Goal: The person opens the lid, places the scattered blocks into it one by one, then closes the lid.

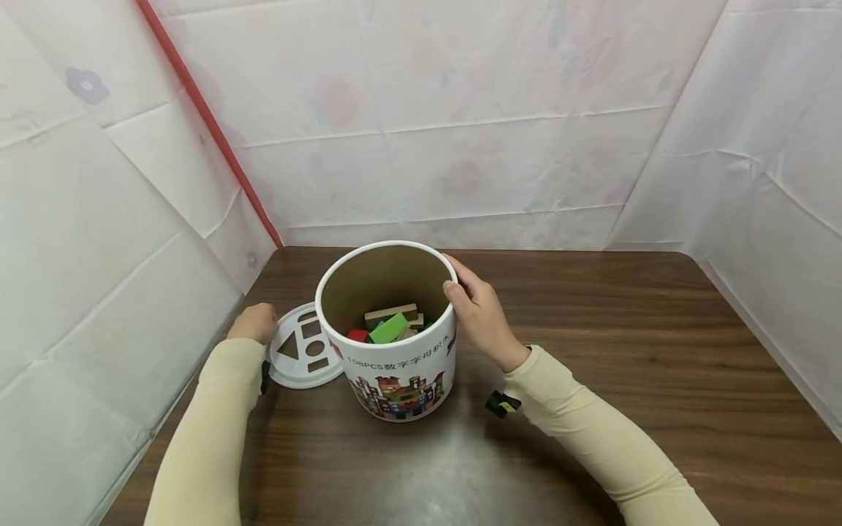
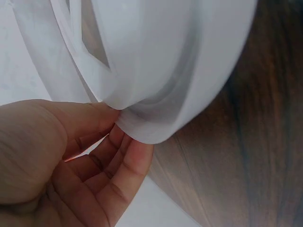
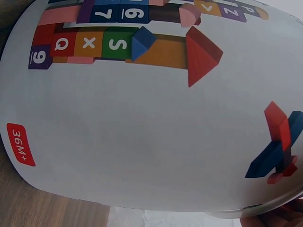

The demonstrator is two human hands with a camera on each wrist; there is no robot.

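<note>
On the dark wooden bench (image 1: 592, 343) stands the open white cardboard tub (image 1: 395, 365) printed with coloured blocks, loose wooden blocks (image 1: 389, 326) inside. My right hand (image 1: 479, 313) grips its rim, thumb over the edge. Beside it to the left, my left hand (image 1: 253, 322) pinches the edge of the flat white plastic lid (image 1: 304, 353) with shape cut-outs, which lies touching the tub

Dark brown wood-grain worktop (image 1: 592, 329), glossy, with a soft glare patch near the front. Enclosed on left, far and right sides by creased white sheeting (image 1: 460, 131) printed with faint flowers. Thin red strip (image 1: 210, 124) slanting down the far-left corner.
</note>
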